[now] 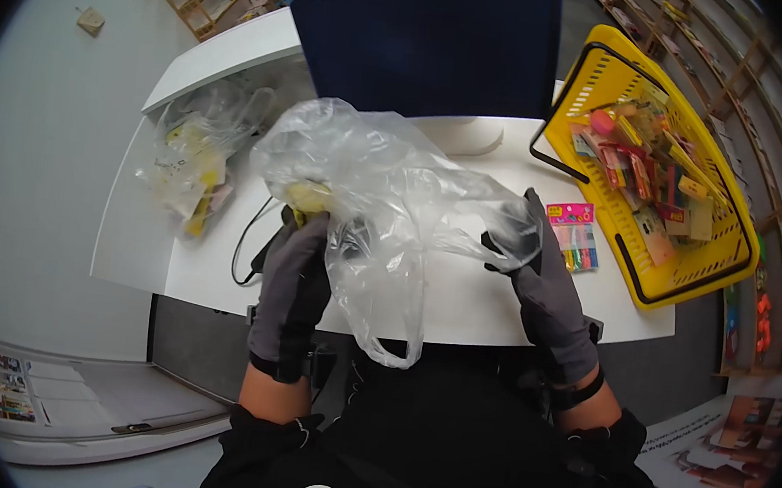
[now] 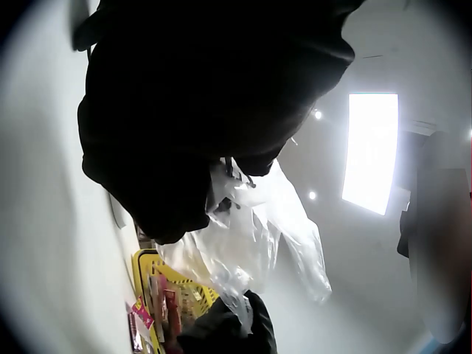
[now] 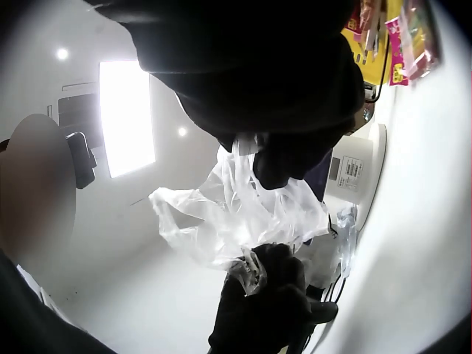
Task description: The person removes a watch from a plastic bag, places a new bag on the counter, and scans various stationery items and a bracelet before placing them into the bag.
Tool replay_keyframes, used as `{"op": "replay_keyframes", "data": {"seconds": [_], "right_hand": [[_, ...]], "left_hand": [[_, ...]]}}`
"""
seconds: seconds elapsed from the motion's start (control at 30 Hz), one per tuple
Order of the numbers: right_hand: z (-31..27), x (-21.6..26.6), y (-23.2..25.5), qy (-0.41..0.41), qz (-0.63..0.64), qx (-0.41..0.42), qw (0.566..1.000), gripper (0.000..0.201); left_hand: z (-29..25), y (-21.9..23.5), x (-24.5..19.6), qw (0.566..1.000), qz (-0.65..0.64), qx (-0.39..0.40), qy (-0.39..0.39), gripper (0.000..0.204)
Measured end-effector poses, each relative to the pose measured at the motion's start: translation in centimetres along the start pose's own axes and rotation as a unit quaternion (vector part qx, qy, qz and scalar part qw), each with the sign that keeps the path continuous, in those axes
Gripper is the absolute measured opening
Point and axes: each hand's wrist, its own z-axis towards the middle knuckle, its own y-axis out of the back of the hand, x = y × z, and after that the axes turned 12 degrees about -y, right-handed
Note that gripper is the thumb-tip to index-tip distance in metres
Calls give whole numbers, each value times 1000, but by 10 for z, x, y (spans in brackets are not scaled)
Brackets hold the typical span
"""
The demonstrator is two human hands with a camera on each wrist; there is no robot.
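Plastic bag: clear and creased, the bag [image 1: 398, 174] is held between my two hands over the white tabletop [image 1: 472, 301], one loop drooping past the front edge.
Left hand: curled, the left hand [image 1: 299, 268] grips the bag's left side, just below a yellow patch; through such crumpled film I can't be sure whether that is print or something inside.
Right hand: thumb and fingers bent about the bag's right end, the right hand [image 1: 546, 292] has film bunched between them.
Spreading the film: I take this as the step in hand; I'd rub the layers apart at the mouth, pinch one in each hand, and draw them away evenly. A hard tug could split it.
Loose loop: I'd lift it clear of the tabletop edge so it doesn't catch.
Right-side clearance: the pink packet [image 1: 572, 226] lies just beside my right hand, the filled yellow basket [image 1: 742, 242] beyond; I'd keep my elbow in.
Left-side clearance: a second bag [image 1: 184, 144] and a cable [image 1: 240, 246] ask for the same care.
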Motion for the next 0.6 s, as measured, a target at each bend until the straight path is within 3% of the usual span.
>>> {"op": "replay_keyframes", "data": {"seconds": [0.1, 0.17, 0.27, 0.3, 0.37, 0.4, 0.5, 0.53, 0.6], "right_hand": [[-4, 17, 3, -81, -161, -53, 982, 52], [-10, 20, 10, -86, -140, -87, 983, 49], [-20, 21, 19, -95, -91, -135, 982, 44], [-22, 24, 23, -74, -92, -149, 982, 42], [-25, 28, 26, -30, -92, -172, 980, 36], [-26, 29, 25, -29, -94, -174, 980, 36], [-26, 28, 10, -43, -152, -134, 978, 34], [-26, 27, 6, -44, -157, -129, 978, 34], [-27, 25, -1, -52, -201, -89, 974, 33]], "left_hand": [[-20, -24, 28, 993, 70, 97, 13, 38], [-22, -36, 32, 984, 102, 145, 16, 39], [-11, -38, 16, 985, -81, 26, 150, 43], [-10, -37, 12, 984, -87, 29, 152, 43], [-11, -33, 1, 989, 18, -144, 20, 77], [-12, -36, -8, 989, 15, -143, 21, 77], [-17, -57, -39, 989, 99, -16, -107, 106], [-15, -62, -38, 989, 99, -23, -107, 106], [3, -75, -29, 935, 272, -26, -224, 111]]}}
